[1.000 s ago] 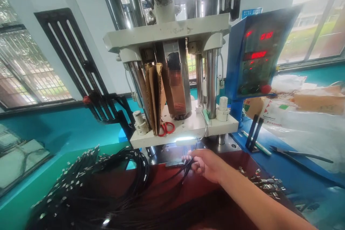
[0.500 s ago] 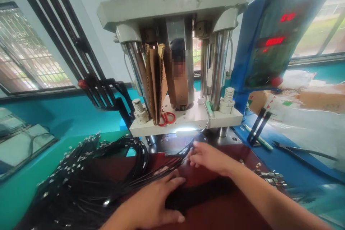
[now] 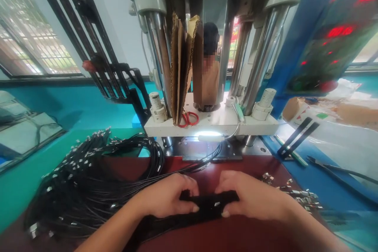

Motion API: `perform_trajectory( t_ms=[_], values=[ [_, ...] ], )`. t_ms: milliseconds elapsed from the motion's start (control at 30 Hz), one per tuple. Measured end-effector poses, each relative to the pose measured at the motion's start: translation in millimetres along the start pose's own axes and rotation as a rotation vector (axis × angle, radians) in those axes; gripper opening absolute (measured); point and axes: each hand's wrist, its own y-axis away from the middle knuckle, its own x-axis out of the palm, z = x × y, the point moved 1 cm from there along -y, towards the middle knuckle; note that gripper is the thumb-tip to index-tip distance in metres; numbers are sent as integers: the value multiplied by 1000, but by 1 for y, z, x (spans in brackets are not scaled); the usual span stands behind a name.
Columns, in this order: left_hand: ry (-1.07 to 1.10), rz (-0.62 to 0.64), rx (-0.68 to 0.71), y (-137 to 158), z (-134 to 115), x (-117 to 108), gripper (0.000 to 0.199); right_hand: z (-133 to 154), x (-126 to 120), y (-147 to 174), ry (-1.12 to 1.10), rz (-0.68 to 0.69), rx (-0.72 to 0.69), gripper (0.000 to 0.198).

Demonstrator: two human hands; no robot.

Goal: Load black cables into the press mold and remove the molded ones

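Both of my hands are on a dark bundle (image 3: 208,206) of what looks like black cables, low over the table. My left hand (image 3: 174,195) wraps thumb and fingers around its middle. Toward its right end, my right hand (image 3: 248,199) grips it the same way, palm facing inward. A small silver metal piece (image 3: 217,204) lies on the bundle between my hands. Just beyond them, several loose black cables (image 3: 203,163) run from the left up to the press (image 3: 153,130), their far ends on its metal base. Single strands in the bundle are too dark to tell apart.
A large heap of black cables (image 3: 79,181) with silver ends covers the table's left. Small metal connectors (image 3: 304,199) lie at the right. Pliers (image 3: 317,162) rest on the blue surface. Red-handled scissors (image 3: 191,118) and folded cardboard (image 3: 178,75) are on the press, beside a control box (image 3: 330,47).
My right hand has let go of the cables by the press and come back toward me onto the dark bundle. My left hand has closed around it too. The camera view has shifted.
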Motion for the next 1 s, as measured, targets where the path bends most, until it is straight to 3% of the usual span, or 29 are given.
perform_trajectory(
  t_ms=[100,267,833,1000],
  values=[
    [59,-34,-66,1,1,-4,23,1,-1,1,-32,-44,22,11],
    [129,-44,-123,-1,5,-3,28,0,-4,2,-48,-70,15,11],
    [123,-17,-40,-3,14,0,27,12,0,-3,95,-245,-25,13],
    [119,-8,-61,-2,14,0,25,12,4,-4,77,-171,-41,5]
  ],
)
